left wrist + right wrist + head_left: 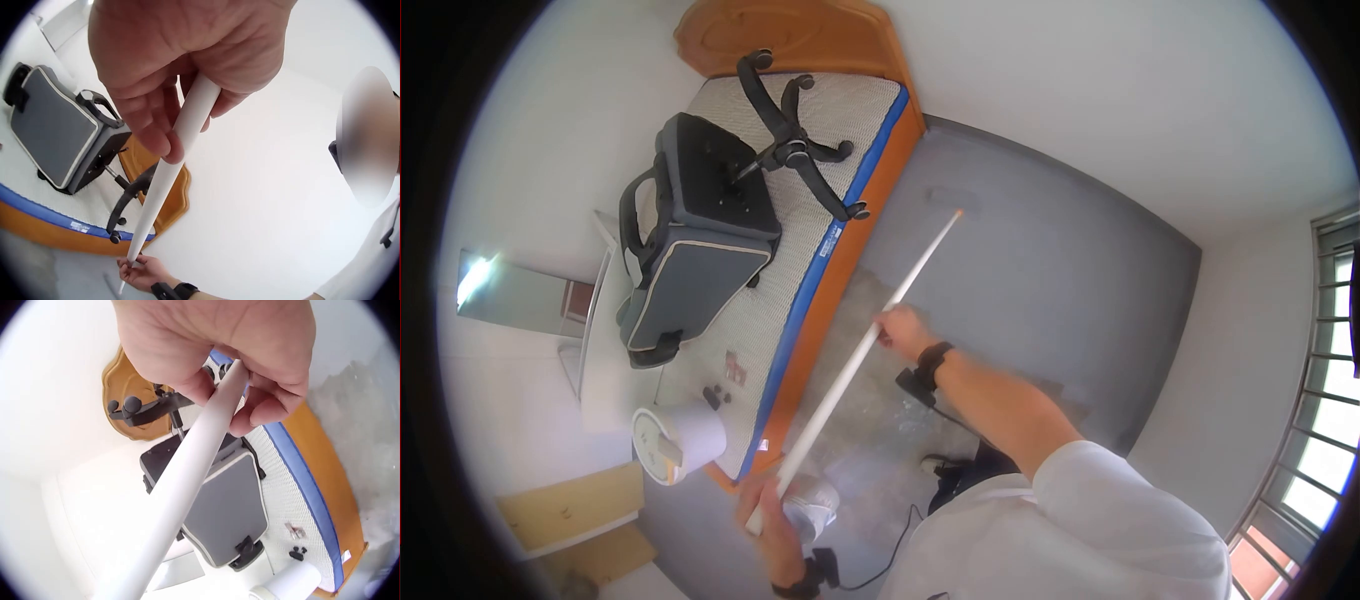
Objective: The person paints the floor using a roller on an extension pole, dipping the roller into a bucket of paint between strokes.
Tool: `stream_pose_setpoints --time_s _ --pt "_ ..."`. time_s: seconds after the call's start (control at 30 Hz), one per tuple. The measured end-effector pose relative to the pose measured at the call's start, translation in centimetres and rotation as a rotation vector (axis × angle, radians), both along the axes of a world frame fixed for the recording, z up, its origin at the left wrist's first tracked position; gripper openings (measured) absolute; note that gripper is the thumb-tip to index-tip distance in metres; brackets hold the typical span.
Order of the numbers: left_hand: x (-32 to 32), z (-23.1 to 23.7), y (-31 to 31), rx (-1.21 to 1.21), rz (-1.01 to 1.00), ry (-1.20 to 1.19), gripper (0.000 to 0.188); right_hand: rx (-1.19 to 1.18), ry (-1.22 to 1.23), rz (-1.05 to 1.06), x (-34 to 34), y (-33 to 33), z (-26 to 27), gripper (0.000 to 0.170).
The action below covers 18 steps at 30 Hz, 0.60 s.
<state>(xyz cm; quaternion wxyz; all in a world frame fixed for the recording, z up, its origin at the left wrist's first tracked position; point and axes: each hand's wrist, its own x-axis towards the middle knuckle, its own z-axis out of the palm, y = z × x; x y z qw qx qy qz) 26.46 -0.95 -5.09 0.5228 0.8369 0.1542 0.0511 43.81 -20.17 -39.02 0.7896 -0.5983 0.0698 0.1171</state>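
A long white pole (pixel 837 392) slants across the head view, its far end low over the grey floor. A grey, roller-shaped patch (pixel 952 198) lies at that far end, nearly the floor's colour. My left hand (pixel 770 525) grips the pole's near end. Farther along, my right hand (pixel 903 330) holds the middle of the shaft. In the left wrist view, fingers (pixel 147 128) curl around the pole. The right wrist view shows the thumb and fingers (pixel 265 409) closed about it.
A bed (pixel 800 320) with an orange frame stands left, an overturned office chair (pixel 700 290) on its mattress. A white bucket (pixel 690 440) is at the bed's near corner, another container (pixel 810 505) beside my left hand. Smooth grey floor (pixel 1060 270) meets patchy concrete (pixel 890 440). A barred window (pixel 1315 400) is right.
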Motion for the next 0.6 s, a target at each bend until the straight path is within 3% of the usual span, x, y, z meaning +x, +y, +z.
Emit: stream_pose_setpoints --time_s 0.03,0.07,0.13,0.27,0.37,0.6 --pt "1.3 -0.5 -1.8 0.002 0.016 0.011 0.017 -0.176 -0.204 0.044 1.1 -1.2 -0.3 0.018" --pt "2.6 -1.0 -3.3 -0.041 0.032 0.032 0.017 -0.178 -0.204 0.043 2.2 -2.0 1.1 0.018" --pt "5.5 -3.2 -5.4 -0.142 0.012 -0.022 0.019 0.322 0.417 -0.179 4.1 -3.5 5.4 0.017" --pt "10.8 -6.8 -7.7 -0.247 -0.052 -0.051 0.021 0.238 0.275 -0.117 6.4 -4.9 6.4 0.016" --pt "12.8 -7.9 -8.9 -0.278 -0.075 0.018 0.023 0.338 0.444 -0.190 6.7 -6.2 9.5 0.015" --pt "10.1 -9.9 -8.3 -0.290 -0.074 0.046 0.027 0.382 0.433 -0.129 5.8 -5.8 6.1 0.014"
